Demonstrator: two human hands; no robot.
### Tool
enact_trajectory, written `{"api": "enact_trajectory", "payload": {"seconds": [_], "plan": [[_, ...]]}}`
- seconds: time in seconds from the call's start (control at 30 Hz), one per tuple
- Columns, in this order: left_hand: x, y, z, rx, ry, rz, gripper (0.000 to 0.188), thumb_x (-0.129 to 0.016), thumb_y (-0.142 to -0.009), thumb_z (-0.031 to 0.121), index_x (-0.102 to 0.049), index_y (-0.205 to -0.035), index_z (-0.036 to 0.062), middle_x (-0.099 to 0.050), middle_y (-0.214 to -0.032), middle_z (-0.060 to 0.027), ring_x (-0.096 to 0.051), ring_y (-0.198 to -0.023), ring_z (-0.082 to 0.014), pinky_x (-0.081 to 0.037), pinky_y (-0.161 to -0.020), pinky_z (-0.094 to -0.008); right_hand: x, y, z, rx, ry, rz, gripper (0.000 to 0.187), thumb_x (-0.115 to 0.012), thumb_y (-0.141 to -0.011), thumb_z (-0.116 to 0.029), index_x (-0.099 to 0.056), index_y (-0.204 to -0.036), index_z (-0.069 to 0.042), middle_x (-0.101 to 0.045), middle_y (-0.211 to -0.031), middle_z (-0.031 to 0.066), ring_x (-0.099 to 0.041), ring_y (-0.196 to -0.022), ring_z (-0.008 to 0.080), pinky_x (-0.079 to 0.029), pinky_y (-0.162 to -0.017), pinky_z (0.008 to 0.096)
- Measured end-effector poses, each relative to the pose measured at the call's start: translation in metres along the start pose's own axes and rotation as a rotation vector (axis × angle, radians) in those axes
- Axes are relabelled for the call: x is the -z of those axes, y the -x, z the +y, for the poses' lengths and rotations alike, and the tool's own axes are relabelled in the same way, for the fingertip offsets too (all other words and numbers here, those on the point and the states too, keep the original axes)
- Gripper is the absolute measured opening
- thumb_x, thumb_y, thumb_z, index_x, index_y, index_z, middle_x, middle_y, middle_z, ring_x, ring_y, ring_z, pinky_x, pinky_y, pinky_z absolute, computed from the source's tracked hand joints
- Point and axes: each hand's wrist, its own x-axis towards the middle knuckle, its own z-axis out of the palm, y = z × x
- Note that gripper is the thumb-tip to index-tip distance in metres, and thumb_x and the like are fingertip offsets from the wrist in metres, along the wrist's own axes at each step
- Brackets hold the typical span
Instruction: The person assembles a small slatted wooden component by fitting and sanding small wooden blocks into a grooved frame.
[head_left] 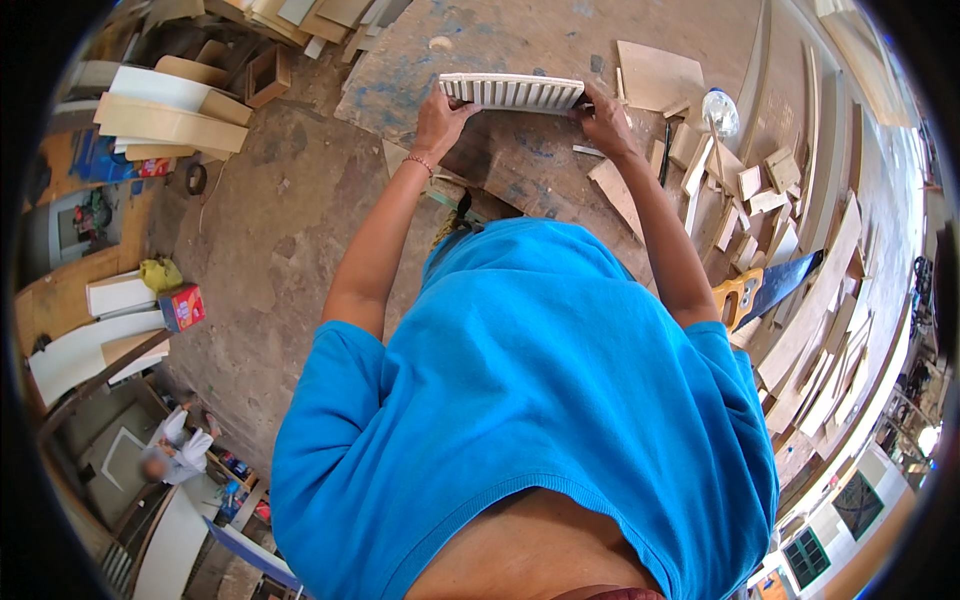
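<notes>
Between my two hands I hold up a slatted wooden piece (pixel 512 92), a pale, narrow panel with a row of upright ribs along its face. My left hand (pixel 442 122) grips its left end, with a beaded bracelet on the wrist. The right end is pinched in my right hand (pixel 606 120). Behind and below the piece lies the worn, paint-stained work table (pixel 400 70). How far the fingers wrap round the back of the piece is hidden.
Wood offcuts (pixel 750 185) and a clear plastic bottle (pixel 720 112) lie to the right. A handsaw (pixel 770 288) with a yellow handle sits beside my right elbow. Boards (pixel 180 110) are stacked at the far left. A person (pixel 185 445) is at the lower left.
</notes>
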Motion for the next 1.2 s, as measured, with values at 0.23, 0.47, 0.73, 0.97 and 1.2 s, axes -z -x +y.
{"api": "enact_trajectory", "payload": {"seconds": [0.23,0.47,0.73,0.97,1.2], "plan": [[-0.005,0.0,-0.007,-0.032,0.036,0.048,0.045,-0.074,-0.067,0.015,-0.049,-0.099,-0.0051,-0.063,-0.072,-0.0134,-0.063,-0.067,-0.026,-0.048,-0.06,-0.0334,-0.004,0.002,0.0,-0.054,-0.003,0.015,0.031,-0.059,-0.071,0.0,-0.055,-0.102,-0.006,-0.062,-0.087,0.0191,-0.06,-0.084,0.0344,-0.046,-0.07,0.0389],[-0.002,0.011,0.018,-0.011,-0.059,0.126,0.054,-0.075,-0.065,0.016,-0.049,-0.108,-0.0031,-0.061,-0.063,-0.009,-0.059,-0.057,-0.0206,-0.046,-0.056,-0.0309,-0.006,0.005,0.001,-0.1,-0.03,0.067,0.026,-0.059,-0.07,0.003,-0.058,-0.095,-0.004,-0.064,-0.086,0.0156,-0.063,-0.081,0.027,-0.048,-0.069,0.0347],[0.001,0.012,0.022,0.058,-0.139,0.102,0.029,-0.074,-0.067,0.019,-0.063,-0.083,-0.0018,-0.063,-0.063,-0.0101,-0.06,-0.055,-0.018,-0.045,-0.054,-0.0305,-0.02,0.015,-0.01,-0.187,-0.052,0.287,0.027,-0.059,-0.067,0.007,-0.061,-0.092,-0.004,-0.066,-0.084,0.0134,-0.065,-0.077,0.0217,-0.05,-0.069,0.0296],[0.005,0.005,0.025,0.038,-0.03,0.059,0.021,-0.073,-0.065,0.019,-0.066,-0.075,0.0015,-0.066,-0.069,-0.0104,-0.063,-0.061,-0.0211,-0.047,-0.056,-0.0302,-0.021,0.016,-0.016,-0.206,-0.011,0.331,0.026,-0.059,-0.067,0.006,-0.061,-0.092,-0.003,-0.066,-0.083,0.0144,-0.065,-0.079,0.0243,-0.05,-0.069,0.0316],[0.012,0.002,0.032,0.107,-0.026,-0.035,0.02,-0.07,-0.069,0.015,-0.068,-0.083,0.0013,-0.068,-0.077,-0.0071,-0.063,-0.068,-0.0123,-0.047,-0.062,-0.0262,-0.019,0.017,-0.023,-0.213,-0.023,0.311,0.029,-0.058,-0.068,0.004,-0.062,-0.096,-0.003,-0.065,-0.084,0.0156,-0.064,-0.08,0.0255,-0.05,-0.07,0.0324]]}}
